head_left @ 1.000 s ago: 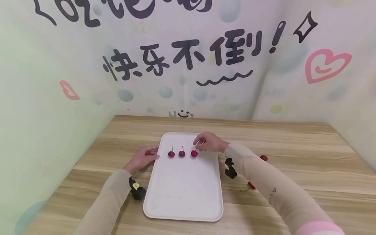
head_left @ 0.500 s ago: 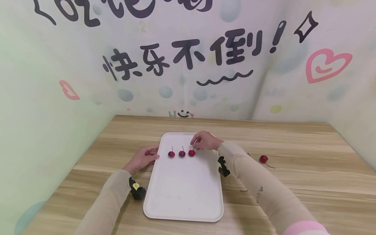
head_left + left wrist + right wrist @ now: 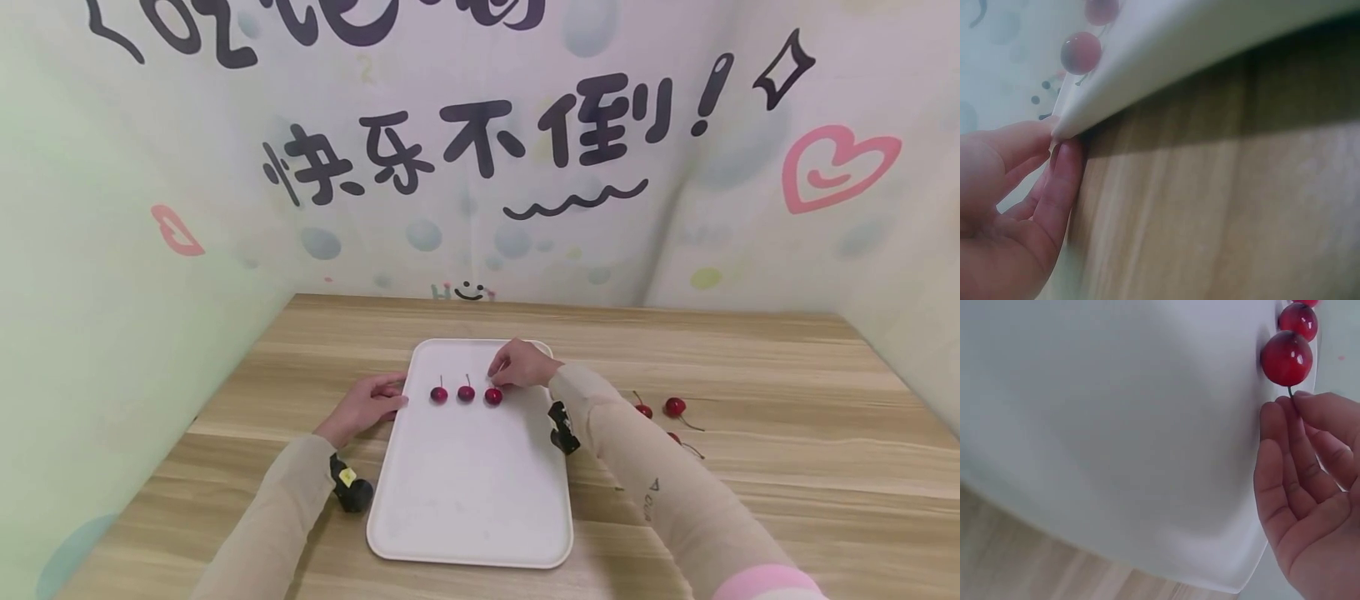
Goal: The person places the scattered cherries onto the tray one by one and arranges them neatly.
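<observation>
A white tray [image 3: 468, 492] lies on the wooden table, with three dark red cherries in a row across its far part. My right hand [image 3: 525, 364] pinches the stem of the rightmost cherry [image 3: 492, 397] between thumb and fingertips; in the right wrist view this cherry [image 3: 1287, 358] sits close over the tray surface. The middle cherry [image 3: 466, 393] and left cherry [image 3: 438, 395] have their stems pointing away from me. At the tray's left edge, my left hand [image 3: 366, 406] grips the rim, thumb above and fingers at its underside in the left wrist view.
Right of the tray, several cherries lie on the table, among them a whole one [image 3: 676, 407] and two [image 3: 644, 411] partly hidden by my right sleeve [image 3: 660, 467]. A printed wall cloth [image 3: 465, 242] hangs behind the table [image 3: 787, 375].
My right hand has shifted slightly left with the cherry, then a little toward me. The right forearm has swung left, uncovering more cherries on the table. My left hand has stayed put.
</observation>
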Tool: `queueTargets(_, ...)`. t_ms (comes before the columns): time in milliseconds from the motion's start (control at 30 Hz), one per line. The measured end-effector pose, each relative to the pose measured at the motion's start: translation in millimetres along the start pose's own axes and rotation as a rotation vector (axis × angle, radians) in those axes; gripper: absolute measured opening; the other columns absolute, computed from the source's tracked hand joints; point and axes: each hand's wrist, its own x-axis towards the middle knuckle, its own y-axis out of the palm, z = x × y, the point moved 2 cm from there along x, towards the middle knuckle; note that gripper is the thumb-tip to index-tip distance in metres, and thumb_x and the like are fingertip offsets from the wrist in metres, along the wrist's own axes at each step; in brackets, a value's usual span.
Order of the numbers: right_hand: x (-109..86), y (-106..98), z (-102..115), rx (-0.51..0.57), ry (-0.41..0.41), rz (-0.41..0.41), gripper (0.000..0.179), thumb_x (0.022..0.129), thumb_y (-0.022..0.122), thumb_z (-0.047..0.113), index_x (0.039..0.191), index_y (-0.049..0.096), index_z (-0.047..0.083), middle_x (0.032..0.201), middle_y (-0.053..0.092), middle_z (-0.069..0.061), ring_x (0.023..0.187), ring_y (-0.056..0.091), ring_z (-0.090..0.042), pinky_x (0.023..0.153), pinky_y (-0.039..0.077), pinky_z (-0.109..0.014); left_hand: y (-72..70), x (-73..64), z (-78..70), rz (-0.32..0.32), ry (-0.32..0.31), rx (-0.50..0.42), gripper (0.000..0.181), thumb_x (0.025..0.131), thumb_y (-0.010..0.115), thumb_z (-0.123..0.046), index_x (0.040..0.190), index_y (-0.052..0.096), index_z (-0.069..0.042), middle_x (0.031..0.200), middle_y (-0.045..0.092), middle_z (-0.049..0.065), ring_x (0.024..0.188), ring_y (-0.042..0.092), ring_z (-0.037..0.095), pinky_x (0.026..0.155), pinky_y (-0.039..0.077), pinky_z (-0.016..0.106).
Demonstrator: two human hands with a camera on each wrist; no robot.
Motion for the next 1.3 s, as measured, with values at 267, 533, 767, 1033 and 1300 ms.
queueTargets(267, -0.6, 2.5, 0.2, 0.039, 0.064, -0.015, 0.014, 0.077, 0.066, 0.005, 0.09, 0.066, 0.001, 0.07, 0.063, -0.005, 0.06, 0.057, -0.011, 0.054, 0.044, -0.018, 0.1, -1.3, -0.7, 0.008, 0.005, 0.008, 0.047, 0.086, 0.058, -0.01, 0.129, 0.044, -0.002, 0.099, 0.056, 0.015, 0.083, 0.056, 0.017, 0.074, 0.051, 0.028)
queueTargets(533, -1.4, 2.6, 0.6, 0.114, 0.137, -0.005, 0.014, 0.079, 0.063, 0.005, 0.092, 0.064, 0.0, 0.071, 0.063, -0.006, 0.061, 0.057, -0.012, 0.056, 0.048, -0.022, 0.1, -1.0, -0.4, 0.001, 0.015, 0.006, 0.046, 0.085, 0.058, -0.01, 0.129, 0.044, -0.001, 0.098, 0.056, 0.014, 0.081, 0.056, 0.016, 0.073, 0.051, 0.028)
queueTargets(767, -2.1, 1.6, 3.1, 0.119, 0.188, 0.02, 0.015, 0.082, 0.062, 0.007, 0.095, 0.063, 0.001, 0.073, 0.062, -0.006, 0.063, 0.056, -0.013, 0.057, 0.048, -0.022, 0.5, -1.2, -0.2, 0.004, 0.028, 0.012, 0.046, 0.086, 0.058, -0.01, 0.129, 0.044, 0.0, 0.097, 0.056, 0.014, 0.081, 0.056, 0.016, 0.073, 0.052, 0.029)
queueTargets(1033, -2.9, 1.2, 2.6, 0.12, 0.189, 0.019, 0.014, 0.081, 0.062, 0.007, 0.093, 0.064, 0.001, 0.069, 0.061, -0.004, 0.06, 0.055, -0.012, 0.056, 0.049, -0.021, 0.6, -0.3, -0.4, 0.001, 0.02, -0.008, 0.045, 0.086, 0.057, -0.007, 0.128, 0.044, 0.0, 0.096, 0.056, 0.014, 0.079, 0.055, 0.015, 0.072, 0.052, 0.029)
queueTargets(1300, -2.5, 0.7, 1.2, 0.141, 0.183, 0.023, 0.013, 0.079, 0.063, 0.006, 0.091, 0.064, 0.001, 0.066, 0.061, -0.004, 0.058, 0.055, -0.01, 0.054, 0.049, -0.021, 0.6, -0.3, -0.3, -0.003, 0.009, -0.001, 0.045, 0.086, 0.056, -0.007, 0.129, 0.044, -0.001, 0.097, 0.055, 0.014, 0.08, 0.054, 0.016, 0.073, 0.051, 0.029)
